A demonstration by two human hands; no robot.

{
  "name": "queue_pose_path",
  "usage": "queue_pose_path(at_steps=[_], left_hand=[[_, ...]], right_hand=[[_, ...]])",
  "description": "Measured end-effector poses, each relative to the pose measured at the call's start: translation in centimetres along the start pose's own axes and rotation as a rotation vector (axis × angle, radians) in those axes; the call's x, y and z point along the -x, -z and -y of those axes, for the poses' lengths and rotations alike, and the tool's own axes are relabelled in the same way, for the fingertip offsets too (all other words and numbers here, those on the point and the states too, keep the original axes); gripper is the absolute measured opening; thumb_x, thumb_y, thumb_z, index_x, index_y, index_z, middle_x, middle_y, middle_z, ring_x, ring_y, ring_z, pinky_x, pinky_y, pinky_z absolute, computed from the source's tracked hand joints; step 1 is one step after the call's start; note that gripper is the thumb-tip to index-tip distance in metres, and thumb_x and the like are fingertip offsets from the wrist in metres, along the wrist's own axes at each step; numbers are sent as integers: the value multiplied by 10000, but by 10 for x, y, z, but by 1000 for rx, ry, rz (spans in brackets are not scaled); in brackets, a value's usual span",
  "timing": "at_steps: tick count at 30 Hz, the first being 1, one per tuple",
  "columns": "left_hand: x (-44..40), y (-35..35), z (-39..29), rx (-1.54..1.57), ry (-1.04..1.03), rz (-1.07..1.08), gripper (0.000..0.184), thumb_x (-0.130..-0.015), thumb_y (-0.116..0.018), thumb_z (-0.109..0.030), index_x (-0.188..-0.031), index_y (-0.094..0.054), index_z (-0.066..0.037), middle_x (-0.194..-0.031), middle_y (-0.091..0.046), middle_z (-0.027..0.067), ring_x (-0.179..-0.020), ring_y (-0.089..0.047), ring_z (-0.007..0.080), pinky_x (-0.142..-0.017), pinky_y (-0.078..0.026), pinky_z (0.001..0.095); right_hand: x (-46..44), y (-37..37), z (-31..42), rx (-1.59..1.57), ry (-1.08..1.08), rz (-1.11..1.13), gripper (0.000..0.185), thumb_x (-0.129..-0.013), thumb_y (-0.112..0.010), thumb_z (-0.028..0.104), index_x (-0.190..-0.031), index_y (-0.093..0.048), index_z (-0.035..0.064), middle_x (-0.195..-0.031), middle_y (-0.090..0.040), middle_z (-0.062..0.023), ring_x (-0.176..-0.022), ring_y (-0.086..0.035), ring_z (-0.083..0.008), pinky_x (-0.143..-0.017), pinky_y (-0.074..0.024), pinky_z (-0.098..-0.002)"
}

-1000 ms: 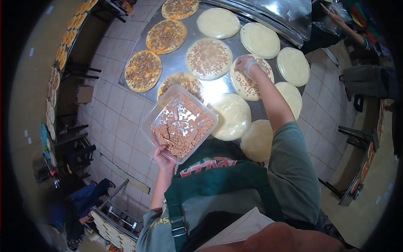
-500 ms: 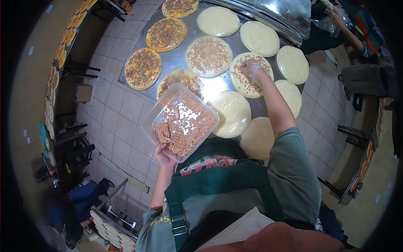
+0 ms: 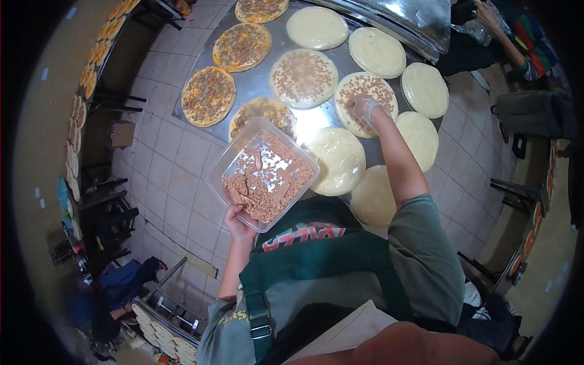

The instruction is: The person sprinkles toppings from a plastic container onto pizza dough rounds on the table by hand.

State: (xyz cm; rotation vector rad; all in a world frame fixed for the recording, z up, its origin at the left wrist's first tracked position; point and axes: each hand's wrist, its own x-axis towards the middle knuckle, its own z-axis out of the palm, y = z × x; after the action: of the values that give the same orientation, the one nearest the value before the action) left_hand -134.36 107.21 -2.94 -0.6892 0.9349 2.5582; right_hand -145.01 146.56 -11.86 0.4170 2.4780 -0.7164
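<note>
My left hand (image 3: pixel 238 222) grips the lower left edge of a clear plastic tub (image 3: pixel 263 176) that holds crumbled, pinkish-brown meat (image 3: pixel 275 204). In a clear glove, my right hand (image 3: pixel 363 107) is over a pale round base (image 3: pixel 347 82) strewn with meat bits; its fingers are drawn together and what they hold, if anything, is hidden. To the left of it lies another base covered with bits (image 3: pixel 303 79). Plain pale rounds (image 3: pixel 333 161) surround them on the right, top and bottom. The tub partly covers a topped round (image 3: pixel 261 115).
A metal table (image 3: pixel 252 85) bears the rounds, several with orange and brown topping (image 3: pixel 208 96) at left. Metal equipment (image 3: pixel 407 18) borders its far edge. A co-worker's arm (image 3: pixel 511 52) is at upper right, another person (image 3: pixel 115 292) at lower left. Side tables with more rounds (image 3: pixel 94 67) line both sides.
My right hand has shifted slightly down over the base, and more bits show on its upper part. The tub stays in my left hand. The co-worker's arm at upper right has moved.
</note>
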Motion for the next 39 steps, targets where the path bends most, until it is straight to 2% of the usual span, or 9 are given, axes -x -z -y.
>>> queue_pose_path(at_steps=[2,8,12,16,18,22,28,36,39], left_hand=[[0,1,0,-5,-1,-1,716,-629,-384,-67,-1313,-220,-205,-1313,-279,117,-1190,-300,305,-969,-269,467],[-7,-3,4,-32,-38,18,674,-633,-403,-76,-1289,-267,-141,-1264,-356,121,-1147,-358,303,-944,-311,448],[-9,0,6,-45,-35,2,685,-631,-403,-75,-1296,-257,-152,-1265,-356,120,-1147,-359,301,-941,-311,450],[-10,-1,9,-69,-6,-8,699,-627,-404,-74,-1303,-245,-160,-1273,-347,120,-1150,-356,301,-941,-309,451],[-11,-4,12,-102,3,28,702,-626,-409,-77,-1304,-250,-165,-1279,-340,119,-1154,-353,297,-946,-303,447],[-9,-20,16,-139,27,103,694,-625,-413,-82,-1299,-266,-164,-1282,-338,117,-1157,-351,291,-953,-296,438],[-20,-19,19,-112,54,105,686,-622,-413,-87,-1292,-283,-161,-1280,-343,113,-1160,-348,290,-957,-295,429],[-29,-31,29,-118,102,131,683,-615,-413,-100,-1284,-291,-164,-1281,-339,116,-1169,-333,306,-961,-286,447],[-30,-44,33,-147,115,118,710,-610,-412,-101,-1298,-254,-168,-1280,-337,119,-1170,-332,307,-957,-288,457]], right_hand=[[3,-2,2,119,17,-45,148,-689,-599,120,-826,-635,78,-712,-624,-88,-588,-582,-148,-578,-467,-282],[8,-15,-13,-256,-2,-145,177,-730,-576,124,-883,-619,45,-750,-624,-93,-665,-587,-182,-632,-468,-280],[41,3,10,-183,21,-352,194,-747,-564,106,-914,-603,15,-774,-621,-97,-690,-583,-166,-628,-468,-277],[111,11,84,-588,269,-84,203,-757,-572,124,-925,-594,12,-848,-607,-93,-778,-569,-146,-688,-458,-252],[118,-33,99,-764,687,79,253,-750,-580,158,-958,-577,15,-908,-593,-120,-837,-566,-195,-752,-445,-279],[130,-69,158,142,546,184,296,-722,-581,208,-944,-568,14,-955,-555,-184,-892,-541,-315,-786,-428,-381],[146,-103,159,308,765,397,264,-708,-586,199,-902,-570,20,-906,-574,-171,-850,-561,-307,-725,-444,-389],[153,-49,138,-181,574,185,222,-711,-589,166,-907,-601,63,-858,-587,-160,-818,-571,-282,-723,-445,-355],[145,-40,123,-680,624,61,224,-772,-570,162,-952,-577,29,-884,-590,-128,-820,-578,-214,-739,-449,-296]])
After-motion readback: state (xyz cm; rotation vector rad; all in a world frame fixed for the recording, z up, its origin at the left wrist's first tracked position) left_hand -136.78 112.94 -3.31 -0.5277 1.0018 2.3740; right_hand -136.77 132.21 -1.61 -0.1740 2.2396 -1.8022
